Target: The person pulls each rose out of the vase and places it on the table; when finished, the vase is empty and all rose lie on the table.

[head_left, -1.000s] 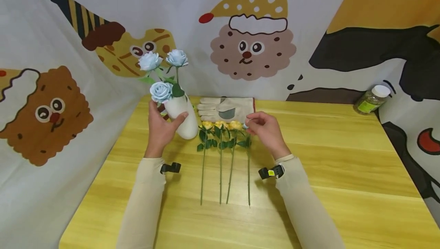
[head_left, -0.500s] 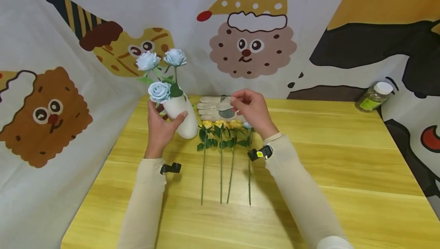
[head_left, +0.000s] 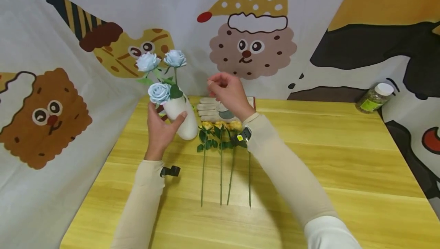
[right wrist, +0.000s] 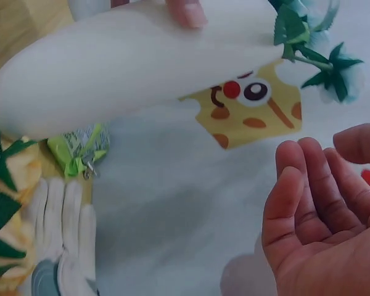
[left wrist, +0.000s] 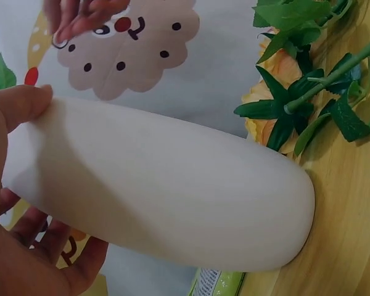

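The left arm reaches up from the bottom edge, and the left hand (head_left: 161, 132) grasps the white vase (head_left: 183, 123), thumb on one side and fingers (left wrist: 86, 262) on the other. The vase leans, its base end down at the surface (head_left: 343, 165), with blue roses (head_left: 159, 92) in its mouth.

The right arm slants up and leftward, over the heads of some flower stems (head_left: 221, 172). The right hand (head_left: 228, 92) hangs in the air beyond the glove (head_left: 209, 110), apart from the vase, fingers loosely bent and holding nothing, thumb clear of them.
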A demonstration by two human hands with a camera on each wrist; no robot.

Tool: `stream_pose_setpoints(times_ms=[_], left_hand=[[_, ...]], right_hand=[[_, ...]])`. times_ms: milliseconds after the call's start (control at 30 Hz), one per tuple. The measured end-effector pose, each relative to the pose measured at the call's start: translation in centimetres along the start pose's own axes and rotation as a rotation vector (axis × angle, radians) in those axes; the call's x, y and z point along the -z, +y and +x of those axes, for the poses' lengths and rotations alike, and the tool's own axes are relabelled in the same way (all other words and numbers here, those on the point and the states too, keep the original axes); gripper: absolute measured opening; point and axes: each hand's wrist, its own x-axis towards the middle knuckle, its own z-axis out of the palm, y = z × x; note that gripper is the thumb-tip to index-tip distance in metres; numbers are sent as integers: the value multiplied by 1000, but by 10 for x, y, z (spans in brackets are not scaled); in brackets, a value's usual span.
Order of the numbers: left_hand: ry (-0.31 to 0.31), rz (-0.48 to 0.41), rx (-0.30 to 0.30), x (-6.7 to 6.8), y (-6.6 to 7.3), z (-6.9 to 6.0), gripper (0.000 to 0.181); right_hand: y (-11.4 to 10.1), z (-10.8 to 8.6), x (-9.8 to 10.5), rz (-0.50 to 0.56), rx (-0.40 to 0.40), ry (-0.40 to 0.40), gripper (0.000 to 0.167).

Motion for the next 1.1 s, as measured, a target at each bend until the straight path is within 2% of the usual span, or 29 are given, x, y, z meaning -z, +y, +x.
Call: stream_pose_setpoints(times_ms=[233, 333, 533, 733, 933, 1000, 1067, 1100], left_hand=[[46, -6, -30, -2, 0, 0, 84], [55, -16, -34, -1, -1, 1, 86], [48, -22, -39, -2, -2, 4, 90], [50, -10, -70, -3, 0, 6, 84], [44, -19, -70, -4, 0, 5, 82], [49, -18, -63, -4, -1, 5, 83], [48, -18, -48, -4, 9, 2, 83], [50, -17, -39, -4, 9, 2, 84]], right_hand=[[-16, 19, -21, 12, 26, -95, 25], [-22, 26, -30, -20, 41, -164, 31], [-30, 37, -41, -100, 7, -264, 36], [-36, 40, -50, -150, 17, -268, 32], [-35, 38, -57, -178, 55, -278, 30], [-34, 38, -59, -176, 66, -259, 28], [-34, 37, -61, -174, 74, -232, 26], [-35, 37, -62, -171, 79, -217, 25]])
